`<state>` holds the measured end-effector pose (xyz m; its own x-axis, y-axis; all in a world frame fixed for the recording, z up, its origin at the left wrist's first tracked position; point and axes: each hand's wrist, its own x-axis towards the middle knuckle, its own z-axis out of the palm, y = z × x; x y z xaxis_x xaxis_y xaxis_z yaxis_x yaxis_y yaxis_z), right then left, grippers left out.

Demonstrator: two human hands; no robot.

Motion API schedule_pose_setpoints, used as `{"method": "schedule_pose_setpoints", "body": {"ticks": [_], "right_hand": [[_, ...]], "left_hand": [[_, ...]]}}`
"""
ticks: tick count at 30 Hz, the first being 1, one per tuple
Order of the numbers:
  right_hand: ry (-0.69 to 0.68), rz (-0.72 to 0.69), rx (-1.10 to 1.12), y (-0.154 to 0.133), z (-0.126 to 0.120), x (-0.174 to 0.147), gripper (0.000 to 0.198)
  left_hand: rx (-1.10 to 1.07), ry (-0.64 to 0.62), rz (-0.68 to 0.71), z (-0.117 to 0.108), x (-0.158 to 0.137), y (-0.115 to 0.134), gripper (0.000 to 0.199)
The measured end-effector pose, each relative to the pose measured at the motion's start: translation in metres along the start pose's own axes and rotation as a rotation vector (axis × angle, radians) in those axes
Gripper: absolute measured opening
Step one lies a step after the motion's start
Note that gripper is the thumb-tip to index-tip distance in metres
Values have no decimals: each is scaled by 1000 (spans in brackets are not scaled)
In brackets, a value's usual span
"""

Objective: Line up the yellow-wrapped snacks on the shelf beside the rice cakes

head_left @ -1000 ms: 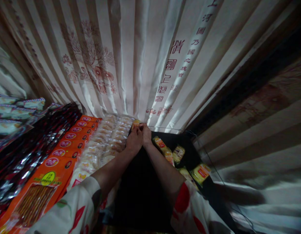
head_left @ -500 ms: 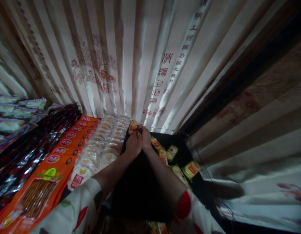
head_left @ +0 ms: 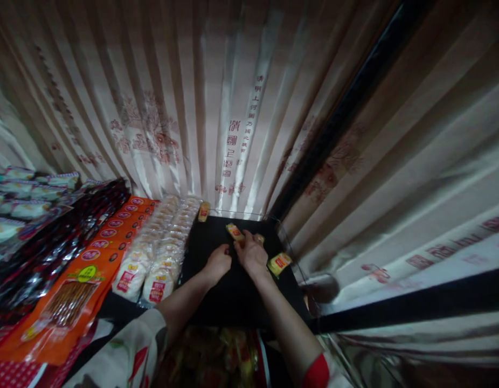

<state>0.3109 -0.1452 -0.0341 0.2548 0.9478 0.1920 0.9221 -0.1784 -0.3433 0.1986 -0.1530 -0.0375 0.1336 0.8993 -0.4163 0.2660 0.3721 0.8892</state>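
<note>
The packet (head_left: 234,231) on the worktop (head_left: 206,240) is touched by the right hand (head_left: 253,255), grip unclear; the left hand (head_left: 219,264) is loosely closed. Likely light and slippery, it is best pinched by its sides.

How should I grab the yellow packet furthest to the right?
I'd pinch the packet at its middle, across its two long edges, coming from above: it looks oblong and lies label-up on the black surface, with the curtain rising beyond it.
</note>
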Motion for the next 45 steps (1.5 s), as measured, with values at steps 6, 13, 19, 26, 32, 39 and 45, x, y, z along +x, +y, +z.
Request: {"method": "schedule_pose_setpoints", "body": {"ticks": [6,13,19,26,32,39,45], "right_hand": [[-82,-95,67,4,2,-20,44],[-87,-115,395,1,2,-38,37],[-174,55,516,-2,5,-48,25],[-221,42,550,-14,14,-52,29],[-137,83,671,-41,31,-39,29],[-63,95,744,-59,59,-5,29],[-30,31,792,-68,77,29,31]], "left_hand": [[-142,-74,-32,13,-19,3,46],[-166,54,-54,5,-33,2,39],[-104,158,-38,2,-39,-8,32],[-15,267,-4,-10,-36,-13,24],[26,339,51,-25,-29,-4,32],[37,346,167,-32,-14,4,38],[12,330,143,-44,3,12,40]]}}
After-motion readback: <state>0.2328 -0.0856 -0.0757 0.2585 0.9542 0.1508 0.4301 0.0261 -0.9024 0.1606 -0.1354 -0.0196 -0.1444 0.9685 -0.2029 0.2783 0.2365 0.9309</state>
